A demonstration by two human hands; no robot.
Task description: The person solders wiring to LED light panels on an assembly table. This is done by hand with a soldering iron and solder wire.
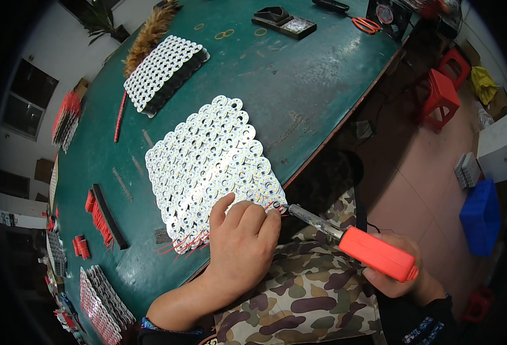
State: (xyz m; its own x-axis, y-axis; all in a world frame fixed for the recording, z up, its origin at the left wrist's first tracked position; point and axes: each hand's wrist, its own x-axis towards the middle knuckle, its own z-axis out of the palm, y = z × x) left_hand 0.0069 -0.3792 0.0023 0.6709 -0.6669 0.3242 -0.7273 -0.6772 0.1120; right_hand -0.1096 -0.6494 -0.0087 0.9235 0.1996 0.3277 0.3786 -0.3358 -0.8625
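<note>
One half-curled left hand [242, 244]: on our disc sheet [199, 164] edge, hold unclear
Right hand [393, 286]: closed round our soldering iron [375, 253]
Tabletop [322, 77]: open beyond

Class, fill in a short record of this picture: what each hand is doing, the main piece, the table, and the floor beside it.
Left hand: the left hand rests on the near edge of the sheet, fingers bent
Right hand: the right hand grips an orange-handled soldering iron
Iron tip: at the sheet's near right corner; contact unclear
Main piece: sheet of round white discs, red wires along its near edge
Table: green table with feather duster and scissors
Floor: red stool, blue bin
</note>
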